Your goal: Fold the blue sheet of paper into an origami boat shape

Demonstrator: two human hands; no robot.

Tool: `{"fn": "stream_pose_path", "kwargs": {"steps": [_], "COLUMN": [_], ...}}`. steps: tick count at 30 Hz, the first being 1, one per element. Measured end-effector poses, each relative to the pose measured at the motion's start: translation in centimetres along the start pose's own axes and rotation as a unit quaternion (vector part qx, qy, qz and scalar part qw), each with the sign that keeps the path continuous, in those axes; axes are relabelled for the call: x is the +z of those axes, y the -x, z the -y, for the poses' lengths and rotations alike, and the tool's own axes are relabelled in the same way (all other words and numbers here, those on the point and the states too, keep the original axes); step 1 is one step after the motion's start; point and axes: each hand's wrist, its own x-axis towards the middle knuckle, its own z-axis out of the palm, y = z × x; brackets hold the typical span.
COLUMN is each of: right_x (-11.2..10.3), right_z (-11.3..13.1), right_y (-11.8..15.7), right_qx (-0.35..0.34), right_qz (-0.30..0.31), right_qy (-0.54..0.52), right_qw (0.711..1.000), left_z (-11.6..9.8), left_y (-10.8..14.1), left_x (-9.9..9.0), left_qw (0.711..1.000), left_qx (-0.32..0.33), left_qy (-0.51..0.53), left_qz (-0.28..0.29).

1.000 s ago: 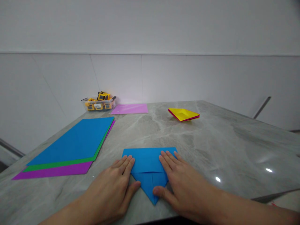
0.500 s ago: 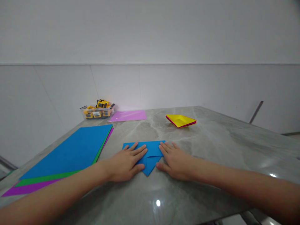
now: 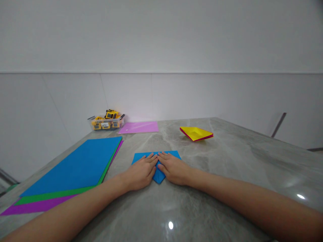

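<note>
A folded blue paper (image 3: 158, 176) lies flat on the grey table, with a straight far edge and a point toward me. My left hand (image 3: 142, 171) rests flat on its left half, fingers stretched out. On the right half lies my right hand (image 3: 174, 168), also flat, its fingers extended. The fingertips of both hands meet near the paper's middle and cover much of it. Neither hand grips anything.
Blue, green and purple sheets (image 3: 75, 166) are stacked at the left of the table (image 3: 214, 208). Farther back are a clear box (image 3: 106, 124) of yellow toy vehicles, a pink sheet (image 3: 138, 127) and a folded yellow and red paper (image 3: 196, 133).
Both hands have slid inward over the blue paper, so their fingertips now meet near its middle. The view has tilted slightly.
</note>
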Motion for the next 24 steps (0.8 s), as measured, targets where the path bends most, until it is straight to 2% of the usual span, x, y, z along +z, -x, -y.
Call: {"fn": "stream_pose_path", "kwargs": {"steps": [4,10,15,21,24], "right_x": [-0.5,-0.8,-0.6,-1.2,-1.7], "right_z": [-0.1,-0.3,-0.3,0.8,0.8], "right_y": [-0.1,0.2,0.6,0.4,0.2], "right_qx": [-0.017,-0.025,-0.023,0.035,0.086], "right_qz": [0.002,-0.011,-0.016,-0.050,-0.051], "right_qy": [0.025,0.063,0.078,0.090,0.067], "right_qw": [1.000,0.998,0.997,0.994,0.993], "left_z": [-0.3,-0.8,-1.3,-0.3,0.2], "left_y": [-0.5,-0.6,-0.3,0.0,0.1], "left_x": [0.3,0.1,0.1,-0.3,-0.4], "left_qw": [0.999,0.999,0.998,0.995,0.988], "left_qx": [0.004,-0.033,-0.049,-0.086,-0.134], "left_qy": [-0.015,-0.033,-0.036,-0.042,-0.046], "left_qz": [-0.030,0.005,0.010,-0.041,-0.066]}}
